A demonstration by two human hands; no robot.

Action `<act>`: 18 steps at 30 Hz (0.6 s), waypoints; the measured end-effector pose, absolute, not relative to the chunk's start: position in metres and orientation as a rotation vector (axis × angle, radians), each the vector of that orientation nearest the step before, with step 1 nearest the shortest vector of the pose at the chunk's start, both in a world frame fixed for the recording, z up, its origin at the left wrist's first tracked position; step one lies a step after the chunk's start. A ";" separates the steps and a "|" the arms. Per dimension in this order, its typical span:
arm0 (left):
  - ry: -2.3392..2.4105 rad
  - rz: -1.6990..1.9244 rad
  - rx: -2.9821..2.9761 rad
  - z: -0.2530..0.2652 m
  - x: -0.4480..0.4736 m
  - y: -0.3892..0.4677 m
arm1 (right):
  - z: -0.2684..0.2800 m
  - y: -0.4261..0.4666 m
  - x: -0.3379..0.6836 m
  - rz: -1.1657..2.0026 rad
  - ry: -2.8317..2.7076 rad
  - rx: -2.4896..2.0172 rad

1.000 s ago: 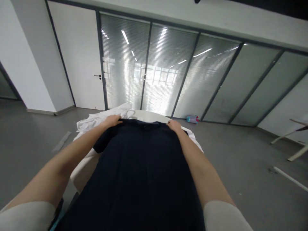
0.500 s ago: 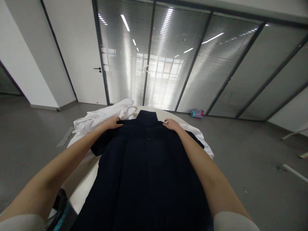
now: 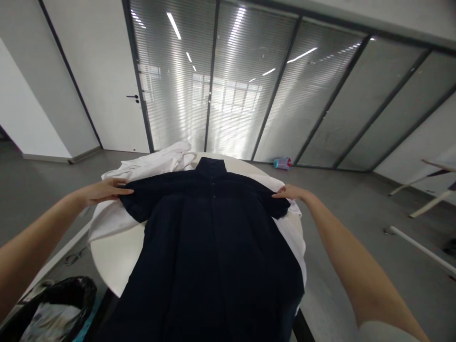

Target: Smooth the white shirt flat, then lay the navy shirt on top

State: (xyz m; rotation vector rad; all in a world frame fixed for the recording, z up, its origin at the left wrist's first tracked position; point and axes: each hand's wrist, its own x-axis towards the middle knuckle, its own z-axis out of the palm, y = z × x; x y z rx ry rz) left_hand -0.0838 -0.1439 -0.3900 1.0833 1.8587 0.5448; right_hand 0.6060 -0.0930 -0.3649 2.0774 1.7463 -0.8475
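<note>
A dark navy short-sleeved shirt [image 3: 213, 247] lies spread front up, its collar at the far end and its body reaching toward me. My left hand [image 3: 109, 190] pinches the end of the sleeve on the left. On the other side, my right hand [image 3: 290, 192] grips the right sleeve near its hem. Both sleeves are stretched outward. Under the shirt is a round white table [image 3: 117, 254]. White cloth [image 3: 149, 164] is heaped at the table's far left, and more white fabric [image 3: 294, 242] shows beneath the shirt on the right.
At lower left stands a bin with a black liner [image 3: 83, 289] and rubbish inside. A striped bundle [image 3: 282, 164] lies on the floor by the glass partition [image 3: 235, 95]. Furniture legs [image 3: 431, 204] and a white bar [image 3: 420, 249] are at right.
Both hands have moved outward from the shoulders to the sleeve ends, and the sleeves are now drawn out sideways. The view has shifted slightly, showing more of the bin.
</note>
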 end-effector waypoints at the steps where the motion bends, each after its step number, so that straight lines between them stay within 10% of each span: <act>1: 1.745 0.601 0.965 -0.388 -0.083 -0.147 | -0.364 -0.096 0.607 -0.852 1.697 2.138; 18: 1.879 0.552 1.264 -0.391 -0.081 -0.153 | -0.376 -0.065 0.607 -0.226 2.071 2.241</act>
